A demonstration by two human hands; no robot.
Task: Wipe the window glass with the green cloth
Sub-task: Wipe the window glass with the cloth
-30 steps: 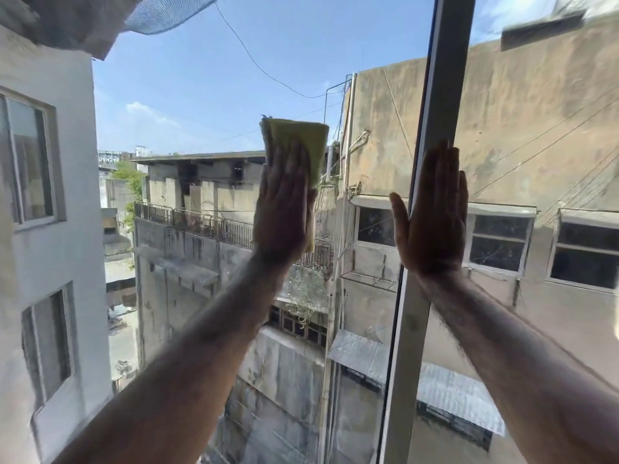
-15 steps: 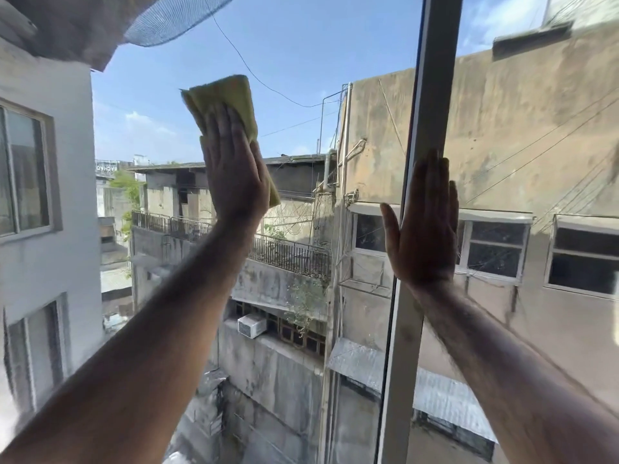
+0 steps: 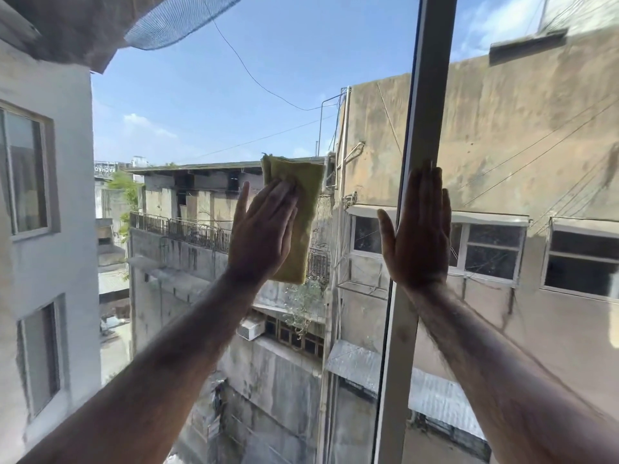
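Far left of the window frame [image 3: 415, 229], the glass [image 3: 187, 122] runs wide and high, and most of it lies outside where your cloth sits; if you work only the patch in front of you, that whole stretch toward the white building could go unwiped.

Closer to the frame, your left hand [image 3: 263, 234] lies flat with its fingers together and slightly angled, pressing the green cloth [image 3: 303, 209] against the pane. It is not clenched on the cloth; only palm pressure pins it. The cloth is folded into a tall pad, and much of it sticks out above and to the frame side of your hand. That loose part is the risk: ease the pressure or sweep fast and the fold could open, bunch, or slide out and drop. Whether the pane is shut all the way down I cannot tell, so a dropped cloth may be hard to get back.

On the frame itself, your right hand [image 3: 420, 236] is open and flat, fingers together, holding nothing, braced across the frame and the glass beside it. Lean hard there and you may leave palm marks on that pane, or load the frame more than it likes.
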